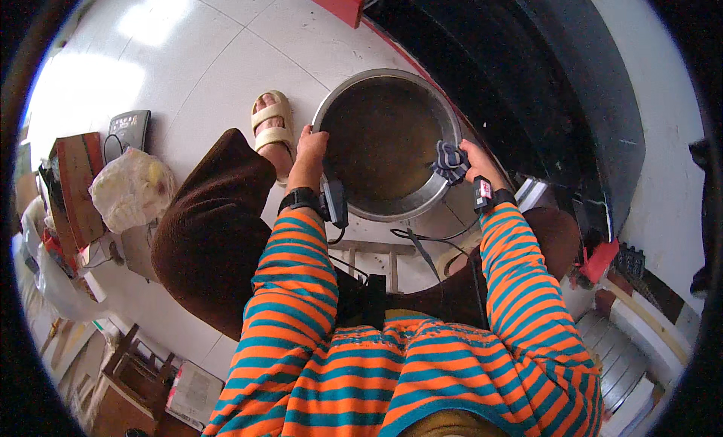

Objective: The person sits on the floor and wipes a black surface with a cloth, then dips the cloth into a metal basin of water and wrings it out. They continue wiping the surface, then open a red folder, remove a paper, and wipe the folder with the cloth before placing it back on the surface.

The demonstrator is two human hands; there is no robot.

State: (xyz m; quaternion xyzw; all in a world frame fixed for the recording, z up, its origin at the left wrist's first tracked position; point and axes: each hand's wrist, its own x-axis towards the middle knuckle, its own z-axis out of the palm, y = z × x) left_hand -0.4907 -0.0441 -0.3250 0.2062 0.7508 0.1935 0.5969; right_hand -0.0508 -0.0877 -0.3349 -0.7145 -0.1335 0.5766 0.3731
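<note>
A round metal basin [390, 212] holding murky brown water is in front of me, between my knees. My left hand [312, 149] grips its rim on the left side. On the opposite side, my right hand [479, 163] has its fingers at the rim, right against a crumpled dark striped cloth [451, 161]. The cloth hangs over the edge there, partly inside the basin. My right fingertips are partly hidden, so whether they also pinch the cloth cannot be told. Each wrist wears a strap with a small dark device.
Dark, long furniture [508, 69] with a red lower edge runs close along the right. Cables [435, 233] loop below the basin. At left stand a cardboard box [76, 182], a filled plastic bag [133, 188] and a grey scale-like device [130, 129] on the tiled floor [197, 58].
</note>
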